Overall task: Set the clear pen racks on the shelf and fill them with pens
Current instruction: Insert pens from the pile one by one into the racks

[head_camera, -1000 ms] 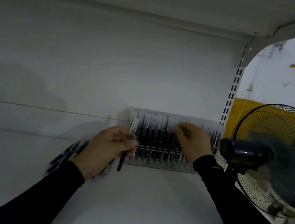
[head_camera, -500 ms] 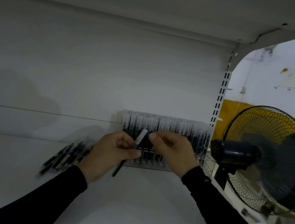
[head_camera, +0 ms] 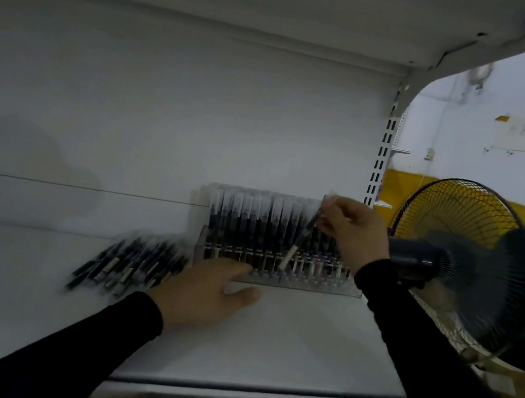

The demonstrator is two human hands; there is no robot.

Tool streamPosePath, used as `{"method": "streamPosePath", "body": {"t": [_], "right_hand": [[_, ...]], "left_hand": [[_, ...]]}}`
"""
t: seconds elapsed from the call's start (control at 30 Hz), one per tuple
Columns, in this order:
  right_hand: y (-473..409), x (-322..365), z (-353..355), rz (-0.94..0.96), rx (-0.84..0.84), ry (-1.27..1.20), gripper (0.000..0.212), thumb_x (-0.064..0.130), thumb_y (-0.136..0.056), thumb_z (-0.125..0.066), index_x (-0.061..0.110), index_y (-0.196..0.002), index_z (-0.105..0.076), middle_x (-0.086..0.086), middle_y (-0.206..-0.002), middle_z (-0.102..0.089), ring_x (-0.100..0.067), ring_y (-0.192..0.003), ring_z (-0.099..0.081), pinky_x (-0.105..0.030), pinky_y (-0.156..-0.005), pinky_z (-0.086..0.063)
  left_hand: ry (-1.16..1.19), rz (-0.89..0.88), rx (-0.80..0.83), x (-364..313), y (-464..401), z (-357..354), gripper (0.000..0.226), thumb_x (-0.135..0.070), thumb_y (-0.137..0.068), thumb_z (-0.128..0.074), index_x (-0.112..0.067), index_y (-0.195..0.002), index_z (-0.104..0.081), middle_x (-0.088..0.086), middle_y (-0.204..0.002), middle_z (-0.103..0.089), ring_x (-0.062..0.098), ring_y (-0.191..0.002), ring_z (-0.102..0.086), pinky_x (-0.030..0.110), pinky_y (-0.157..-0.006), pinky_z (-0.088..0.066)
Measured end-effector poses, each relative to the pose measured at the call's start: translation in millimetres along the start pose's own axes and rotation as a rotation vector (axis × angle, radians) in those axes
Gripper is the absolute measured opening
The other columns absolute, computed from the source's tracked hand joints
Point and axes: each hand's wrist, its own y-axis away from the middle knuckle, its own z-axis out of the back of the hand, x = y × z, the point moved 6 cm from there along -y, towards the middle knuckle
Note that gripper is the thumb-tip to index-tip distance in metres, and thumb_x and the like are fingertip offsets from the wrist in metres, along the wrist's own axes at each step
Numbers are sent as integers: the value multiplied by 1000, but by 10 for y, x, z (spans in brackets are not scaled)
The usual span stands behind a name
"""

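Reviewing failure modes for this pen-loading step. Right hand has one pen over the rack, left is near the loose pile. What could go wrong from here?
1. The pen is pinched near its top by the right hand and tilted, so its tip may miss a slot in the crowded clear rack or jostle neighbouring pens.
2. The left hand, open beside the loose pens, could scatter them along the shelf.
3. The fan sits by the right forearm; an elbow could bump it.

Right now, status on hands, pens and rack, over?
Right hand pinching one pen over the rack. Left hand open, near loose pens. Rack nearly full. Fan close on right.
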Motion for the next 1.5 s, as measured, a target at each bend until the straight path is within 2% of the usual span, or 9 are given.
{"method": "streamPosePath", "body": {"t": [0.13, 0.3, 0.6, 0.87, 0.97, 1.07, 1.2, 1.37, 1.5], "right_hand": [[-125, 32, 135, 92, -83, 154, 19, 32, -91, -62, 16, -95, -73, 8, -75, -69, -3, -66, -64, -26, -75, -55], [-231, 2, 74, 107, -82, 163, 15, 30, -92, -62, 20, -90, -72, -2, -79, -72, -20, -78, -70, -40, -83, -58], [-303, -68, -116, 83, -12, 210, 23, 29, -95, -58, 11, -92, -73, -6, -84, -73, -9, -74, -69, -26, -80, -57], [-331, -93, -193, 118, 97, 422, 33, 32, -96, -56, 6, -84, -72, -9, -79, -73, -24, -76, -69, -39, -81, -57], [-268, -195, -251, 87, 132, 464, 34, 29, -96, -56, 5, -77, -69, -8, -75, -71, -17, -68, -66, -25, -71, -53], [-194, -275, -311, 35, 174, 438, 24, 25, -96, -57, 8, -89, -71, -4, -79, -69, -1, -63, -60, -3, -61, -45], [-149, -309, -347, 25, 186, 442, 28, 27, -97, -56, 5, -99, -71, -11, -87, -73, -15, -76, -67, -20, -75, -50], [-100, -318, -277, 54, 174, 604, 34, 37, -96, -54, 9, -104, -72, -6, -93, -72, -14, -81, -61, -22, -80, -47], [42, -206, -172, 147, 62, 598, 31, 37, -96, -54, 12, -102, -71, -3, -89, -71, -11, -75, -57, -19, -74, -43]], "left_hand": [[-300, 22, 132, -6, 75, -146, 76, -63, -95, -32, -19, -154, -17, -4, -162, -11, 13, -148, -11, 21, -115, -5], [-300, 81, 239, 82, 104, -262, 84, -69, -91, -26, -19, -156, -6, -6, -163, 2, 10, -149, 3, 19, -111, 4], [-295, 101, 286, 94, 106, -294, 84, -71, -91, -26, -21, -156, -5, -6, -164, 2, 8, -149, 1, 22, -115, 0], [-299, 108, 301, 122, 100, -320, 88, -75, -89, -24, -20, -155, -4, -5, -164, 2, 10, -149, 2, 25, -119, -1], [-295, 105, 295, 98, 104, -304, 87, -73, -90, -25, -20, -155, -5, -4, -164, 2, 10, -149, 1, 24, -117, -1], [-287, 108, 293, 81, 112, -289, 86, -72, -90, -26, -20, -156, -5, -5, -164, 1, 10, -149, 0, 23, -116, -1], [-272, 106, 291, 59, 119, -285, 85, -71, -91, -28, -20, -156, -6, -5, -164, 1, 9, -149, 0, 21, -114, 0], [-260, 94, 262, 59, 107, -280, 86, -71, -90, -30, -20, -156, -10, -5, -164, -2, 8, -149, -3, 21, -115, -3], [-232, 70, 168, 62, 112, -205, 77, -66, -92, -36, -19, -152, -27, -3, -160, -22, 10, -145, -20, 21, -115, -14]]}}
